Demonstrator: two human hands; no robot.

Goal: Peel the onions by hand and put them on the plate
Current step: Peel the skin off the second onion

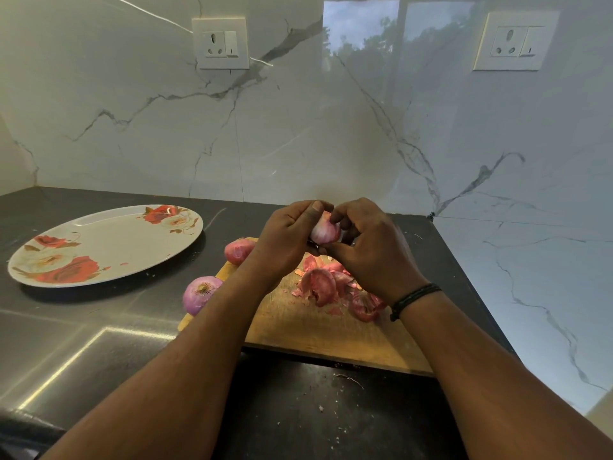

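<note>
Centrally, one peeled onion (324,231): pale pink-white, glossy, streaked with faint purple, held in the air above the far end of the wooden cutting board (318,330). Left hand (286,242): fingers curled closed around the onion's left side, thumb lying along its top. Right hand (368,249): fingers bent inward, tips pinching at the onion's right side; a black cord bracelet (413,298) on the wrist. Loose onion skins (335,287): a reddish-pink heap on the board, below the hands. Unpeeled onion (237,250): reddish, at the board's far left corner, partly hidden by the left hand. Second onion (200,293): purple, root end up, at the board's left edge. Floral plate (109,247): oval, white with red roses, bare of onions, on the dark countertop (83,343) well left of the board.
</note>
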